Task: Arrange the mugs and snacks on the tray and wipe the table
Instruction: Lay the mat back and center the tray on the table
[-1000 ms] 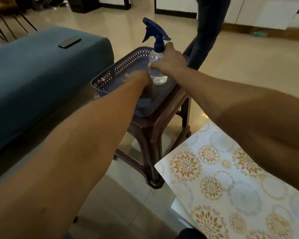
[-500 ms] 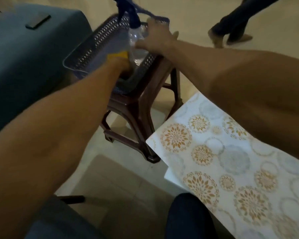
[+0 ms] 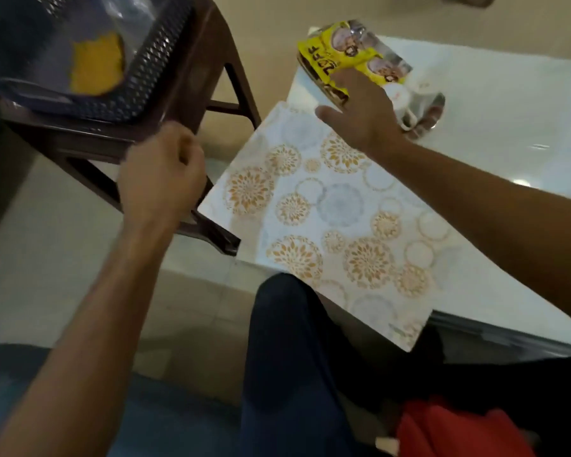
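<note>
We look down on a white table [image 3: 495,94] whose near corner is covered by a patterned mat [image 3: 327,219] printed with orange and grey circles. At the far left corner of the table lies a yellow snack packet [image 3: 337,57], and just beside it, further along the tabletop, stands a white mug [image 3: 401,97] with a second, shiny grey mug [image 3: 426,108] right behind it — both partly hidden by our arm.

Our right hand [image 3: 363,113] is stretched out over the mat's far edge, palm down, thumb spread to the left and fingers extended onto the near end of the snack packet. The fingertips are covered by the back of the hand, so we cannot tell whether they have closed on the packet or merely lie on it.

Our left hand [image 3: 162,173] hangs in front of a dark brown stool [image 3: 192,77], its fingers curled into a loose fist with nothing in it that we can see.

On the stool sits a dark perforated tray [image 3: 152,70], and inside it lies a yellow cloth [image 3: 96,65] — blurred, beside something clear that we cannot make out.

Below, a knee in dark trousers [image 3: 294,341] sits under the mat's near edge, with a patch of red fabric [image 3: 459,427] at the lower right.
</note>
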